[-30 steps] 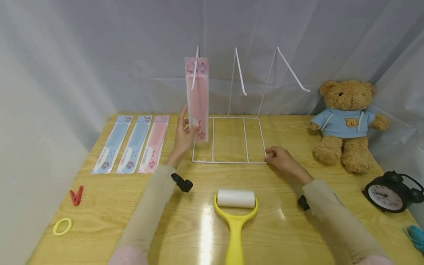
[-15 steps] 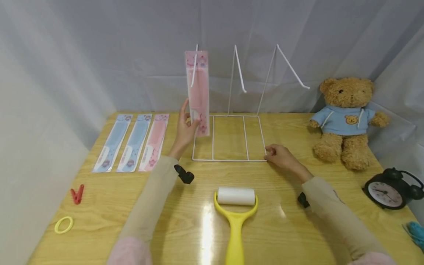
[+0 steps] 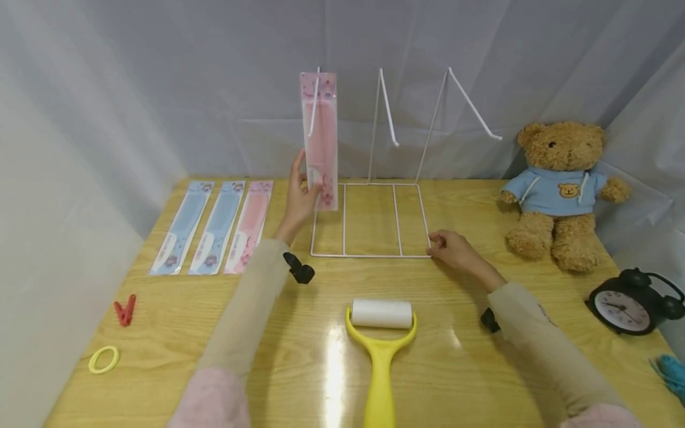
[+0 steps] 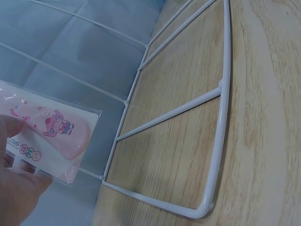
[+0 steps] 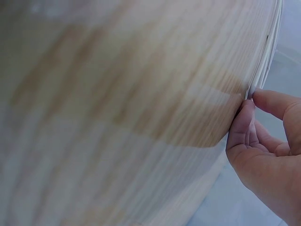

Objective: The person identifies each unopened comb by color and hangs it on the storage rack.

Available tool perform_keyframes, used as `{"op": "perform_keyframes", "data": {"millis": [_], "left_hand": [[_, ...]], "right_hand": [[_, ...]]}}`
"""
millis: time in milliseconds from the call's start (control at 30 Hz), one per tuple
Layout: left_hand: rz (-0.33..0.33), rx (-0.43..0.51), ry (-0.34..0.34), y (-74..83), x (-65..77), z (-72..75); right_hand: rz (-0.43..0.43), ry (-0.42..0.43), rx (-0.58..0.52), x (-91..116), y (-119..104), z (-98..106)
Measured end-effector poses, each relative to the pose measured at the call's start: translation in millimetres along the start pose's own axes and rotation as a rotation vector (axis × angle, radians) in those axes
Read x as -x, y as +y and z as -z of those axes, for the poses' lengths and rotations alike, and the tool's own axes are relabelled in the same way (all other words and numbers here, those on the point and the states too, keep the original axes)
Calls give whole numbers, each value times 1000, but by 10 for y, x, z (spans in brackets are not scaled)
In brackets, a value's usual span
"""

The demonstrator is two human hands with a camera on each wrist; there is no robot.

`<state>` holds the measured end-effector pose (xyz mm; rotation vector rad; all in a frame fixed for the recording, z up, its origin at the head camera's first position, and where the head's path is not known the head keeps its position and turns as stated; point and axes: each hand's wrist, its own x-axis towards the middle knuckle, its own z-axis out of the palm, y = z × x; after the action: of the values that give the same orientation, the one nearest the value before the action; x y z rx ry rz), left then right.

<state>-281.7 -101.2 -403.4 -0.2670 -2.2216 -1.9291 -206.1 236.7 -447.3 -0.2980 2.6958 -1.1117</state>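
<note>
My left hand (image 3: pixel 301 199) pinches the lower end of a pink comb in clear packaging (image 3: pixel 322 148). The pack is upright at the left hook of a white wire rack (image 3: pixel 371 257); the hook's sloping arm shows in front of its top part. In the left wrist view, a cartoon figure and print show on the comb pack (image 4: pixel 66 127), beside the rack's base (image 4: pixel 218 141). My right hand (image 3: pixel 455 254) pinches the base wire at the right front corner. Right wrist view: thumb and fingertip of the right hand (image 5: pixel 268 146) meet at the thin wire.
Two blue comb packs (image 3: pixel 184 223) (image 3: pixel 220 223) and a pink one (image 3: pixel 251 223) lie left. A yellow-handled roller (image 3: pixel 381 345) lies in front; a red clip (image 3: pixel 125 310) and yellow ring (image 3: pixel 104 360) lie left. A teddy bear (image 3: pixel 559 196) and black alarm clock (image 3: pixel 631 303) stand right.
My left hand has raised the pink comb pack a little along the left hook. The right hand keeps its pinch on the rack corner. The whole head view has shifted slightly upward.
</note>
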Motion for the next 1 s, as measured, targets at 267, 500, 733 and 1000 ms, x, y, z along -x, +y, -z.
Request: {"op": "perform_keyframes", "data": {"millis": [267,500,733,1000], "left_hand": [[46,24,-25,50,-46,8],[48,-22,-27,43,-70,10],[53,-23,-24,22,-79,18],[13,-31,-25,-7,-51,52]], "right_hand": [[-6,-3,3,7,-5,5],[-12,-10,2,14,-3,3],[-30,-28,-8,12,6,3],[-14,-7,-5,6,23,-8]]}}
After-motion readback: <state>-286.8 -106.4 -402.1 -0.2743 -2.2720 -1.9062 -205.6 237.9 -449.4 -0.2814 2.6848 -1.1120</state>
